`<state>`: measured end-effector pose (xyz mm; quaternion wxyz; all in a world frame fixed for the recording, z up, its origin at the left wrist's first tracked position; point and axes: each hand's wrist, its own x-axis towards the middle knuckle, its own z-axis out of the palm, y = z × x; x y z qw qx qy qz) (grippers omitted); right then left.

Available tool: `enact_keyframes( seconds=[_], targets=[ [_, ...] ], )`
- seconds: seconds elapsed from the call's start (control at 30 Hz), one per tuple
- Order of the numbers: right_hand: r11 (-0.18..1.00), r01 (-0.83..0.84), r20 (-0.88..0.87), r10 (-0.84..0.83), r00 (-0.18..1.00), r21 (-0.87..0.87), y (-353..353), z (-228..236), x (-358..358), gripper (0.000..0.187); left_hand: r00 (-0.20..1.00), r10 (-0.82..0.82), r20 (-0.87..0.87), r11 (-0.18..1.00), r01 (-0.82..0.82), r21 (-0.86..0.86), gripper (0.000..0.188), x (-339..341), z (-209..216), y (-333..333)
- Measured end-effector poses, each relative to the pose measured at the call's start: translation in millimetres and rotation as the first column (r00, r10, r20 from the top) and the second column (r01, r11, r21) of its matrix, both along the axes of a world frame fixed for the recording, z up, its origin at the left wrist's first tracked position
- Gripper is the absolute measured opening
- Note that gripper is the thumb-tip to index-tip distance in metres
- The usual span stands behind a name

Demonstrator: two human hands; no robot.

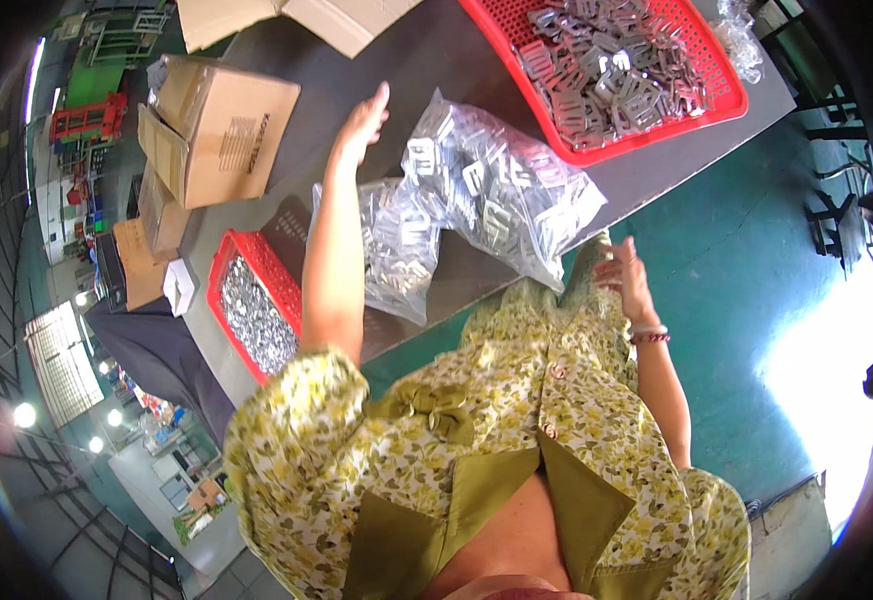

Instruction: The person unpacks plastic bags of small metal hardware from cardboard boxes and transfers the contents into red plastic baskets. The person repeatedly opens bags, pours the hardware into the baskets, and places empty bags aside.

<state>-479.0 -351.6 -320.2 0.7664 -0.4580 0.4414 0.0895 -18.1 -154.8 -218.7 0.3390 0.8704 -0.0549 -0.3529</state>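
The left hand (365,122) is stretched out flat, fingers open and holding nothing, above the dark table (427,60) just beside the clear bags of metal buckles (487,190). The right hand (625,275) hangs off the table's near edge, fingers loosely spread and empty, close to the bags' lower corner. Beyond the bags sits a red basket of loose buckles (612,70); a cardboard box (222,125) stands to their left.
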Motion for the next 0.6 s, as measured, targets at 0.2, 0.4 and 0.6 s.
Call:
enact_keyframes(
  seconds=[0.2,0.4,0.6],
  targets=[
    [0.900,-0.009,0.028,0.024,0.999,-0.436,-17.0,35.3,32.6,0.073,0.990,0.062,-0.129,0.990,-0.044,0.138,0.090,23.6,-60.7,-48.0],
    [0.674,-0.499,-0.136,0.516,0.846,-0.545,40.8,80.7,46.5,0.099,0.911,0.057,-0.409,0.998,-0.051,0.026,0.057,14.2,-101.9,-44.1],
    [0.886,0.398,-0.193,-0.358,0.913,0.237,17.9,0.1,71.8,0.076,0.898,0.059,-0.436,0.993,-0.099,-0.069,0.029,31.5,-132.8,-55.0]
  ],
)
